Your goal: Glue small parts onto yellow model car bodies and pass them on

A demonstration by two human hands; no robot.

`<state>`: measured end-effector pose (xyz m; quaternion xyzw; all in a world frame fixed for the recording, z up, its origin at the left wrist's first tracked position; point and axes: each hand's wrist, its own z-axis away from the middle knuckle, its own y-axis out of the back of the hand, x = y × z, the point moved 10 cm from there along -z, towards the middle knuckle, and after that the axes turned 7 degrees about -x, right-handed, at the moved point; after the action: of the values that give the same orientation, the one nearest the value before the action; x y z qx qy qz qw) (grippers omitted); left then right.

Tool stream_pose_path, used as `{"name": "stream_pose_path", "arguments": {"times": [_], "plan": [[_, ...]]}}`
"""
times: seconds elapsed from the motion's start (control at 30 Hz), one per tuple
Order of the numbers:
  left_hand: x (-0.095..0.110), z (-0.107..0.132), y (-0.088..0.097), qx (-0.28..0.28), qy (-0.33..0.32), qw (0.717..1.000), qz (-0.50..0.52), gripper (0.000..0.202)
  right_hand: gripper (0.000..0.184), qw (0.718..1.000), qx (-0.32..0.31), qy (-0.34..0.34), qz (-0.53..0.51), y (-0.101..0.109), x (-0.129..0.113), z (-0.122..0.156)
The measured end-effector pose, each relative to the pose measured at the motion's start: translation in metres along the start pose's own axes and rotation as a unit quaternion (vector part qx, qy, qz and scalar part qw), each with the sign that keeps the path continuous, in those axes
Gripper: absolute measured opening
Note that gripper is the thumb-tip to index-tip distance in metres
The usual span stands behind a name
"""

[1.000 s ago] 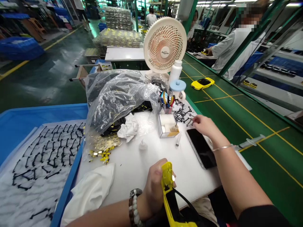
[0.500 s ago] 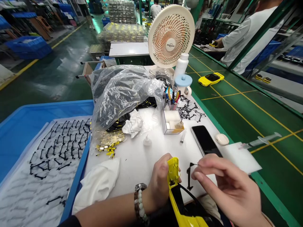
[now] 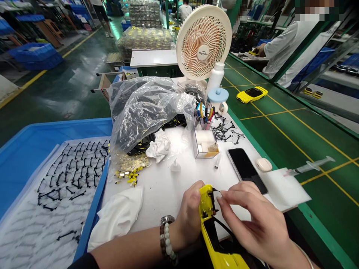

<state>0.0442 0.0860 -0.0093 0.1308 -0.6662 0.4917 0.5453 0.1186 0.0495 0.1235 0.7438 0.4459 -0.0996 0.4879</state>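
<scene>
While the left hand (image 3: pixel 192 209) wraps the upper end of a glossy yellow plastic car-shaped shell (image 3: pixel 206 203), its thumb against the outer side, the right hand (image 3: pixel 256 220) brings thumb and forefinger nearly together on the thin tip of a slender black plastic strip (image 3: pixel 213 201). That strip hangs along the shell's upper end on its 3 o'clock side; whether it touches the shell cannot be told. The shell sits low in the view, over the near edge of a white surface (image 3: pixel 159 190).

Taking the shell's upper end as the clock's centre, a black-screened smartphone (image 3: pixel 246 170) lies at 2 o'clock, with a flat white foam pad (image 3: pixel 288 186) at 3. Toward 12 stand a clear plastic box (image 3: pixel 206 154) and, farther off, a round cream-coloured fan (image 3: pixel 204 43). Loose black strips (image 3: pixel 227 130) lie scattered between 12 and 1.

At 11 o'clock rests a large transparent plastic bag (image 3: pixel 146 108) with dark contents; at 10, small yellow pieces (image 3: pixel 133 175); at 9, a crumpled white cloth (image 3: pixel 120 213) and, beyond it, a blue plastic tray (image 3: pixel 95 211) holding rows of black strips. A yellow toy car (image 3: pixel 251 94) stands at 1 o'clock on a green, yellow-lined surface (image 3: pixel 286 149).
</scene>
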Motion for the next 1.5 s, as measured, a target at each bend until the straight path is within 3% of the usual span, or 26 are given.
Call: {"name": "stream_pose_path", "arguments": {"times": [0.43, 0.97, 1.1, 1.27, 1.4, 1.5], "plan": [[0.005, 0.001, 0.003, -0.008, -0.013, 0.998, -0.069, 0.053, 0.025, 0.995, -0.017, -0.085, -0.055, 0.0, 0.018, 0.006], [0.0, 0.002, 0.004, -0.009, -0.013, 0.998, -0.055, 0.054, 0.018, 0.993, -0.001, -0.113, -0.041, 0.001, 0.017, 0.008], [0.002, 0.001, 0.004, -0.002, -0.018, 0.998, -0.068, 0.054, 0.022, 0.997, 0.005, -0.081, -0.015, 0.001, 0.01, 0.007], [0.022, 0.004, 0.005, 0.022, -0.05, 0.989, -0.14, 0.049, 0.023, 0.998, 0.009, -0.058, 0.014, 0.001, 0.006, 0.003], [0.053, 0.013, -0.005, 0.017, -0.139, 0.956, -0.259, 0.027, 0.025, 0.998, 0.009, -0.057, 0.015, 0.0, 0.006, 0.005], [0.064, 0.015, -0.011, 0.004, -0.16, 0.936, -0.314, 0.011, 0.025, 0.998, 0.015, -0.054, 0.008, 0.001, 0.005, 0.008]]}}
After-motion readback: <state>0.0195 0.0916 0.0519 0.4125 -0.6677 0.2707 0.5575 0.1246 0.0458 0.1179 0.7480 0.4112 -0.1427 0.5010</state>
